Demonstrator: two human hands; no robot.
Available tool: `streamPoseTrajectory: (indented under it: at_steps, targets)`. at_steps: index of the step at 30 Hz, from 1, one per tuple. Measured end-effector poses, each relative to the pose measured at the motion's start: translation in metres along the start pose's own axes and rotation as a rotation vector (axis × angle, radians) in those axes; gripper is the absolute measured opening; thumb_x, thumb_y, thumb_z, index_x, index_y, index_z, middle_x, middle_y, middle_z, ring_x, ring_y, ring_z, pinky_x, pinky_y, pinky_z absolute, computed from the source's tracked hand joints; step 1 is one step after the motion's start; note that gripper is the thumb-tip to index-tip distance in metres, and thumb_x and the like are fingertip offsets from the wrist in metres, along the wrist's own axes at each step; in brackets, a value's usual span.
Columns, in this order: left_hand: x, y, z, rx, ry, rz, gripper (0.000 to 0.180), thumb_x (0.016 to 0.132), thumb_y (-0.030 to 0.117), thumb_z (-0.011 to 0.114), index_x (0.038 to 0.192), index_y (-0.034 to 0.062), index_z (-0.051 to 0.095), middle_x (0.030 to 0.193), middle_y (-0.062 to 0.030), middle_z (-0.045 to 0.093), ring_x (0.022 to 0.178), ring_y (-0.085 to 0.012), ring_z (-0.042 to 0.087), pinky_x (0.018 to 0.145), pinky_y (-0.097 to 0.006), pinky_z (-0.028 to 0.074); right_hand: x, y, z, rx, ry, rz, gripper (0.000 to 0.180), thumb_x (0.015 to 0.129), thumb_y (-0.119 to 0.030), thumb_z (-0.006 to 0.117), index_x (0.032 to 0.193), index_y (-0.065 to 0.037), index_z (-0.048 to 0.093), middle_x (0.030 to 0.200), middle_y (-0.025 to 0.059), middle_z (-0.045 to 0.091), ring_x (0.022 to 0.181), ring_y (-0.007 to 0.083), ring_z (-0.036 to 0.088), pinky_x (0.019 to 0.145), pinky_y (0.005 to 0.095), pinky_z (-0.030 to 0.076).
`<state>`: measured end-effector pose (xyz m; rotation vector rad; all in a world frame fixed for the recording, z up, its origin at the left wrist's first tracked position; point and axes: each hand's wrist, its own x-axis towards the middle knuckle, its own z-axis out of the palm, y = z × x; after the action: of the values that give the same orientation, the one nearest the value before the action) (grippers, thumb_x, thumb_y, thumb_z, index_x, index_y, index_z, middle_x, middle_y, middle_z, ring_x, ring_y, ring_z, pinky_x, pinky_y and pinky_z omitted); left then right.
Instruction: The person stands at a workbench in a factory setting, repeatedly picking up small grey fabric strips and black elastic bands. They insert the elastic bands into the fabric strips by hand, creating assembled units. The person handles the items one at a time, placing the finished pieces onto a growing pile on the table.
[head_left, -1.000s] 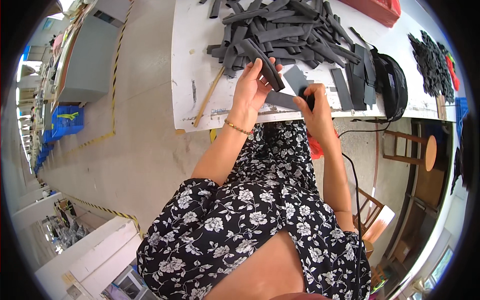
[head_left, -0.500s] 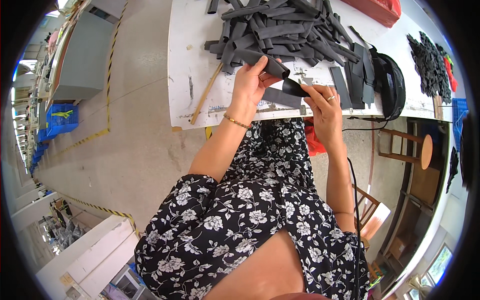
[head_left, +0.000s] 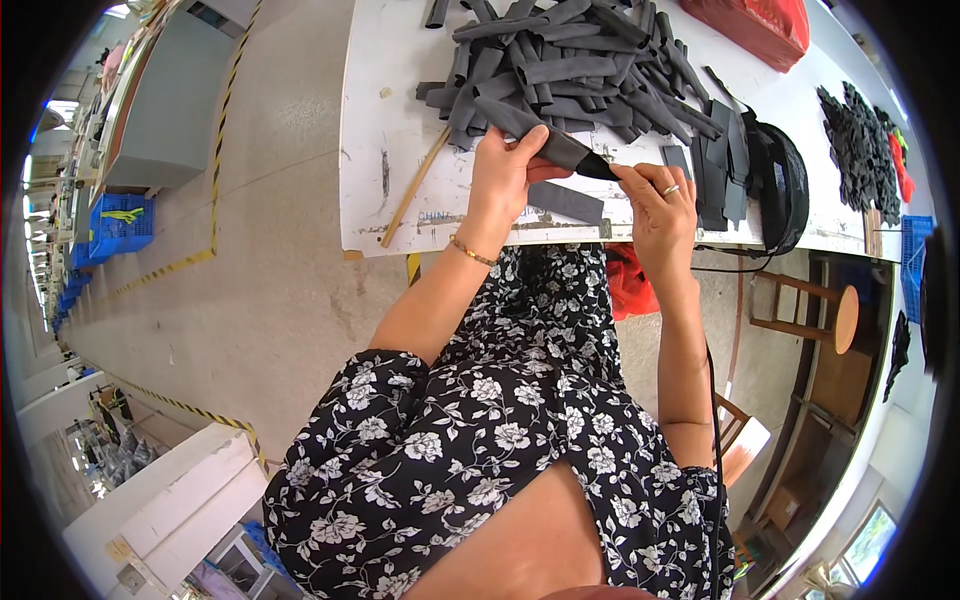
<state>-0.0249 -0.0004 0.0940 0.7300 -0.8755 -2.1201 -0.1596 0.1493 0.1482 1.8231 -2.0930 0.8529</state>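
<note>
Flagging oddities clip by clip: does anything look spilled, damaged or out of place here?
Nothing looks spilled. The white tabletop looks worn, with dark scuffs at its left and along the near edge; otherwise nothing stands out.

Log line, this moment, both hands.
left hand: holds gray tube | right hand: pinches black piece at tube's right end | nearby: tube pile, flat strip

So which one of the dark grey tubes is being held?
The tube gripped in the left hand, with a black piece between its end and the right hand; the other tubes lie on the table.
</note>
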Motion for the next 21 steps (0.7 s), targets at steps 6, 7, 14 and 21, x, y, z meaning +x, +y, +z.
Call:
streamPoseTrajectory:
  at_steps: [6,7,14,21]
  targets:
    - [-0.013,0.006,0.015,0.004,0.041,0.104,0.029,0.094,0.012,0.062,0.111,-0.0047,0.046,0.096,-0.0212,0.066,0.078,-0.0318,0.071,0.063,-0.039,0.064,0.002,-0.007,0.003,-0.125,0.085,-0.049,0.034,0.071,0.0,0.066,0.103,-0.012,0.07,0.094,-0.0005,0.061,0.087,0.02,0.057,0.078,0.036,0.042]
    - [-0.014,0.006,0.018,0.009,0.036,0.122,0.029,0.094,0.012,0.062,0.111,-0.0046,0.045,0.095,-0.0206,0.066,0.078,-0.0317,0.071,0.063,-0.039,0.064,0.003,-0.008,0.004,-0.14,0.095,-0.049,0.034,0.071,0.0,0.066,0.102,-0.012,0.071,0.094,-0.0006,0.061,0.087,0.0199,0.057,0.078,0.0359,0.042]
    - [-0.013,0.013,0.017,0.056,0.016,0.134,0.026,0.094,0.009,0.061,0.112,-0.003,0.046,0.094,-0.017,0.065,0.073,-0.0295,0.071,0.059,-0.039,0.064,0.01,-0.005,0.004,-0.101,0.161,-0.072,0.031,0.069,-0.001,0.066,0.098,-0.013,0.071,0.09,-0.0021,0.061,0.084,0.0193,0.058,0.077,0.0352,0.042]
    - [-0.005,0.018,0.005,0.003,-0.059,0.008,0.024,0.093,0.007,0.061,0.111,-0.0032,0.049,0.092,-0.014,0.065,0.07,-0.0278,0.07,0.056,-0.039,0.064,0.013,-0.001,-0.001,-0.143,0.154,-0.155,0.031,0.069,-0.003,0.066,0.098,-0.013,0.071,0.09,-0.0023,0.061,0.084,0.0189,0.058,0.076,0.0353,0.042]
